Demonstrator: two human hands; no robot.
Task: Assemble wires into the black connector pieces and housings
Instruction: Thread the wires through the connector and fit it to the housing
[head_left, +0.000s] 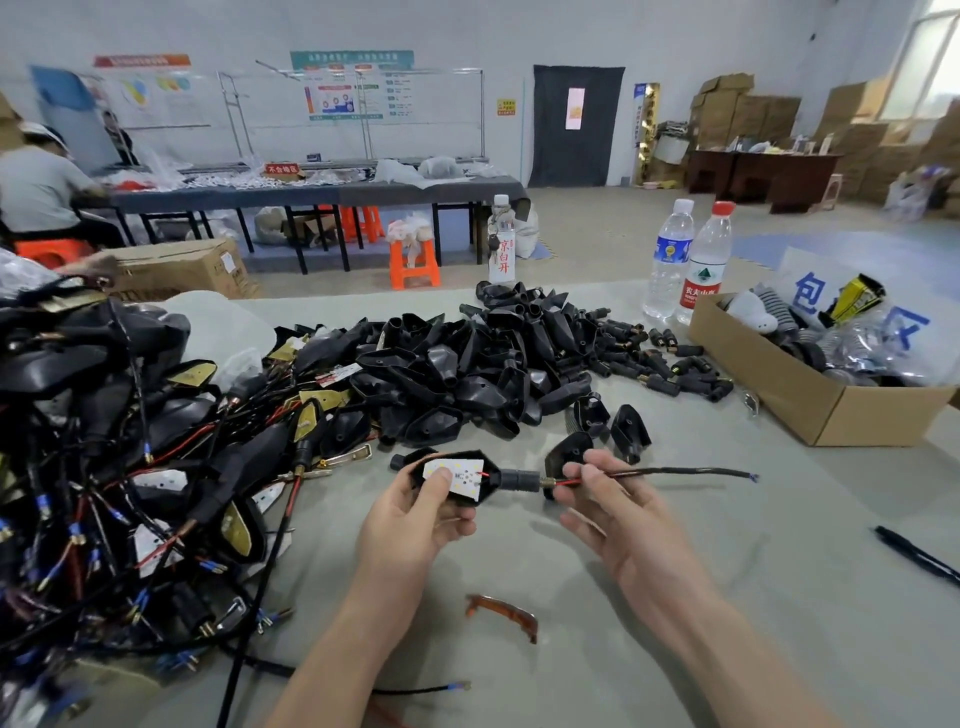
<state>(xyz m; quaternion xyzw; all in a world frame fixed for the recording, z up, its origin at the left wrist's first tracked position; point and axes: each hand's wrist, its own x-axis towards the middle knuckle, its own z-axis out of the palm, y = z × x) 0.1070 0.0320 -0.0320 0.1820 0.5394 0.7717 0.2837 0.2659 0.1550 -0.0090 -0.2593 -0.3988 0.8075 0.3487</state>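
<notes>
Black housing (494, 484) with a white board (457, 475) seated inside, head view: held above the desk (727, 571), left grip (415, 519) curled round it, thumb on the board. Its stem (522, 476) points right. The wire (685, 472) lies left-to-right in line with the stem, pinched by the right grip (608, 504) just beside the stem's mouth. Judgement: the right grip is nearer, so the next pull follows that axis.
</notes>
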